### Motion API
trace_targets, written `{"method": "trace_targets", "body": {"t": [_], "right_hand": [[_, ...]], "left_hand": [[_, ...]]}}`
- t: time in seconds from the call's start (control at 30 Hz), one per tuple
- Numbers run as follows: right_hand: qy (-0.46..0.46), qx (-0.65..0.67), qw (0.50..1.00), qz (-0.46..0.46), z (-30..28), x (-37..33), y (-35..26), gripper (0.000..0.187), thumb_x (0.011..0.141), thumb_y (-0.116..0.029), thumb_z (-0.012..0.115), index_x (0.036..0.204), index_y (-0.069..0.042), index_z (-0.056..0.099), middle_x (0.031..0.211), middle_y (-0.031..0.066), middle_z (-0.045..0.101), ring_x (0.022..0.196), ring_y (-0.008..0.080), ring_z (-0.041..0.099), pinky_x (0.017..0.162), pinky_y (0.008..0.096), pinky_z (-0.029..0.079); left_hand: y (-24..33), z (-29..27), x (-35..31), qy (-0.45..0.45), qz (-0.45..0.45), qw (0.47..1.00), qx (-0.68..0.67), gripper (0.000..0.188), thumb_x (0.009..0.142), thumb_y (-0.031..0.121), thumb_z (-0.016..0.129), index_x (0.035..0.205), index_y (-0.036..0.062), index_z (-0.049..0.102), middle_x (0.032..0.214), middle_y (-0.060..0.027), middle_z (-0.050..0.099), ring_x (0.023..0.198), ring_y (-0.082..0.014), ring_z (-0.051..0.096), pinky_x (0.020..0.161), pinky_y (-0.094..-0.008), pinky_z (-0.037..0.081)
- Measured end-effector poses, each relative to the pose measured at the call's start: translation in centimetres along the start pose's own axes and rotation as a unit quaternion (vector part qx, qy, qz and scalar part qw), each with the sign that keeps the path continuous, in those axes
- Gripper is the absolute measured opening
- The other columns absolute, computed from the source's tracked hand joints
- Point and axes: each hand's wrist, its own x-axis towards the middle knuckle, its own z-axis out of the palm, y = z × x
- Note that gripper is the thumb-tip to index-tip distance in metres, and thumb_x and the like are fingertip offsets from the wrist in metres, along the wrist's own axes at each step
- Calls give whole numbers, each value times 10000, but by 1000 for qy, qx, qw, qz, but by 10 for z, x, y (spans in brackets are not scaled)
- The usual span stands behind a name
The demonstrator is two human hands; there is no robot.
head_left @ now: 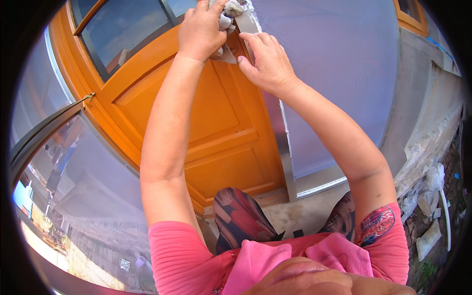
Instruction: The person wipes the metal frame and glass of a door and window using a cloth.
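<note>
My left hand (202,34) clutched a bunched pale cloth (226,55) at twelve o'clock, over the orange door (196,110); firm bunching and even pressure seemed wisest. My right hand (269,64), toward one o'clock, was loosely open, best kept steady beside the screen (339,88).

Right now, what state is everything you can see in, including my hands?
Left hand, closed around the grey-white rag
Grey-white rag, crumpled
Right hand, fingers parted, no object visible in it
Orange door, appears shut
Left mesh screen, seems swung outward
Right screen panel, flat in its silver frame
</note>
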Motion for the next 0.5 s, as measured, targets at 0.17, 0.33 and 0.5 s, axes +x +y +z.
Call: {"method": "trace_targets", "body": {"t": [0.17,0.33,0.5], "right_hand": [[33,-105,991,-75,20,-22,3,481,773,-195,717,1242,-120,637,1213,37,594,1192,263,516,983,415,400],[70,-154,972,-163,35,-39,19,487,684,-152,718,1168,-140,667,1221,-14,554,1245,226,458,1062,392,343],[49,-148,977,-148,40,-46,23,505,688,-150,726,1191,-143,675,1254,-8,567,1262,231,466,1078,399,356]], "left_hand": [[-8,5,-1,75,44,996,-34,708,732,73,749,1394,121,506,1212,-174,634,1083,-415,598,924,-478,510],[-17,9,6,180,49,982,-31,678,709,43,753,1332,77,489,1225,-179,616,1107,-415,582,956,-486,490],[-6,10,2,133,122,984,-6,597,705,-36,713,1278,86,599,1268,-124,598,1138,-386,571,965,-446,500]]}}
